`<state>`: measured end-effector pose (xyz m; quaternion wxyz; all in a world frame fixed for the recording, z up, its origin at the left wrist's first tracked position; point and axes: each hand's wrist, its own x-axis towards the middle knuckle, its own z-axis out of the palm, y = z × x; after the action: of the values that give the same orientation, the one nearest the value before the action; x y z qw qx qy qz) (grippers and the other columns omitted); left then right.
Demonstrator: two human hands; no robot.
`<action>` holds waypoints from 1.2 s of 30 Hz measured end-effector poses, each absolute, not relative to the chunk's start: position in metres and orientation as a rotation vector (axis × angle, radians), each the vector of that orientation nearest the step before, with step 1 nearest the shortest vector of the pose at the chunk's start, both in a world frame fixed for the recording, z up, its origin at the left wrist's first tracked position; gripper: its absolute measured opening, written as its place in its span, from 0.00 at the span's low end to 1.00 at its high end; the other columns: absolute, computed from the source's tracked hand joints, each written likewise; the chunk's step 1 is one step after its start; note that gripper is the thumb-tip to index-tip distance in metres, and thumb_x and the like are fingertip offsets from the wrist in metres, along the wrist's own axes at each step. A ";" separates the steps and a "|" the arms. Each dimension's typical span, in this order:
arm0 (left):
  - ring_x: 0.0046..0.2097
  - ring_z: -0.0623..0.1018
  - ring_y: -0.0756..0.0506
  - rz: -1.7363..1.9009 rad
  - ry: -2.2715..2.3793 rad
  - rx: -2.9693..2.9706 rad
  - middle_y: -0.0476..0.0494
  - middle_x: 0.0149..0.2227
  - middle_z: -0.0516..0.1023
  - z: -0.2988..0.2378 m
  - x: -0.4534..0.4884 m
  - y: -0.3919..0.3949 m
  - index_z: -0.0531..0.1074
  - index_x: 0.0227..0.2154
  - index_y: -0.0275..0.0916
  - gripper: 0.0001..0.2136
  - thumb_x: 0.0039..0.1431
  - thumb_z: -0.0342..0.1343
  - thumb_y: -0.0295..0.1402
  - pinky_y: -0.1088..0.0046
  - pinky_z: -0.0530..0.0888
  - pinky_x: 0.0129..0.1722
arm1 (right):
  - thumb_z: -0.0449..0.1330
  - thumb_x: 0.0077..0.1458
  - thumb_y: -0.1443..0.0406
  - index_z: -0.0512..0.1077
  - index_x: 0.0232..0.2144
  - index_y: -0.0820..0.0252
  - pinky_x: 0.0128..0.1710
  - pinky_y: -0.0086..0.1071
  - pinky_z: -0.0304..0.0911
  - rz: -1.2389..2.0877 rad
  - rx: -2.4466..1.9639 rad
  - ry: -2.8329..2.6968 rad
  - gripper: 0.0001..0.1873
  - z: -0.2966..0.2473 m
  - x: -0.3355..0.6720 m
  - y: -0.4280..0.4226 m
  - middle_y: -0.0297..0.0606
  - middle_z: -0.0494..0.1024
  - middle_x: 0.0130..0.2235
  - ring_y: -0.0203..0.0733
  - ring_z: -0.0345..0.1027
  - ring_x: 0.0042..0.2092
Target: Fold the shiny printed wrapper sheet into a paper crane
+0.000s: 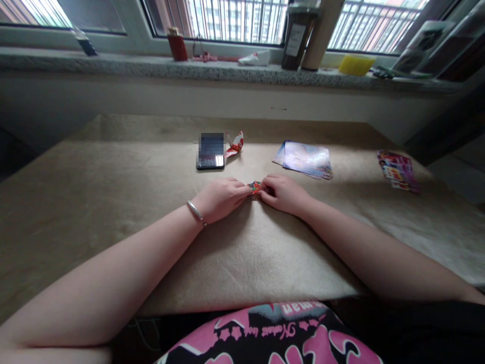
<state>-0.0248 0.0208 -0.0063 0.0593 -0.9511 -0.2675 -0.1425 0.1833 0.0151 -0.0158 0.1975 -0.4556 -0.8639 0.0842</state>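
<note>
We find both hands at work over the near middle of the table [151, 172], forearms bent inward from either side. The left hand [226, 196], a silver bangle [195, 211] at its wrist, lies palm down with fingers together, its tips closed on one edge of a small multicoloured piece [254, 189]. The right hand [285, 194] pinches the opposite edge between thumb and curled fingers. We judge that the two-sided grip keeps so slight an object steady and lets each hand work its own edge; resting the hands low probably steadies them further. The piece sits directly between the fingertips, touching both hands and partly covered by them, so we cannot tell its full shape.

Beyond the left hand we note a dark phone-like device [211, 155], with a crumpled red-and-white wrapper [235, 145] just beside it. Past the right hand lies a loose stack of glossy sheets [308, 159]; farther right, fanned colourful cards [398, 172]. In our judgement, these are set outward to leave the hands working room.
</note>
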 end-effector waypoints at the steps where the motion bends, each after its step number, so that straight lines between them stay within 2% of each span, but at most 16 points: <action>1: 0.35 0.75 0.49 -0.450 -0.789 -2.885 0.47 0.34 0.78 -0.007 -0.025 0.022 0.72 0.39 0.39 0.09 0.62 0.48 0.30 0.76 0.70 0.34 | 0.54 0.52 0.64 0.68 0.25 0.61 0.31 0.28 0.55 0.245 -1.289 -2.415 0.07 -0.016 0.184 0.015 0.37 0.71 0.28 0.36 0.62 0.31; 6: 0.34 0.75 0.50 -0.492 -0.698 -2.879 0.48 0.34 0.78 -0.008 -0.028 0.024 0.74 0.40 0.42 0.10 0.63 0.47 0.32 0.77 0.70 0.33 | 0.54 0.52 0.62 0.67 0.24 0.60 0.30 0.28 0.53 0.270 -1.342 -2.398 0.09 -0.017 0.184 0.017 0.36 0.71 0.28 0.35 0.61 0.30; 18: 0.35 0.74 0.49 -0.316 -0.692 -2.735 0.47 0.35 0.76 -0.009 -0.025 0.022 0.72 0.44 0.43 0.11 0.63 0.48 0.30 0.76 0.70 0.32 | 0.53 0.52 0.63 0.65 0.25 0.60 0.30 0.28 0.53 0.235 -1.386 -2.419 0.07 -0.015 0.180 0.017 0.37 0.72 0.28 0.36 0.62 0.31; 36: 0.34 0.73 0.50 -0.298 -0.764 -2.688 0.48 0.34 0.75 -0.010 -0.022 0.020 0.73 0.41 0.43 0.09 0.62 0.50 0.31 0.76 0.66 0.30 | 0.53 0.53 0.62 0.66 0.25 0.60 0.31 0.29 0.53 0.195 -1.470 -2.456 0.08 -0.012 0.175 0.017 0.38 0.72 0.29 0.38 0.63 0.33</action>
<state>-0.0219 0.0196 -0.0100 0.1649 -0.9434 -0.2680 -0.1044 0.1748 0.0171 -0.0119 0.1356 -0.5077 -0.8481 0.0674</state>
